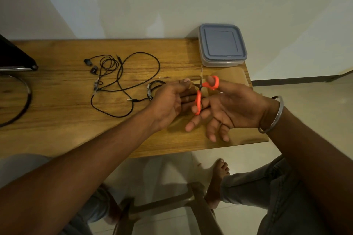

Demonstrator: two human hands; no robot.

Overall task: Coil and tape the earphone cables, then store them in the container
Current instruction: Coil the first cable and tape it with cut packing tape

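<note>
Scissors (202,91) with orange handles sit in my right hand (229,108): my thumb goes through the upper loop, one finger hooks the lower handle, and my other fingers hang loose and spread below it. The blades are parted around a thin strip of tape (201,74) that stands upright just above them. My left hand (170,101) is curled, thumb and forefinger pinched together beside the blades; whether they grip the tape's end I cannot tell. A metal bangle (275,118) circles my right wrist. On the wooden table (57,120), left of my hands, lies a loose black earphone cable (122,74) with its two earbuds at the far left. A second cable, coiled and taped (150,91), rests just beside my left hand. The grey-lidded container (222,45) stands shut at the table's far right corner.
</note>
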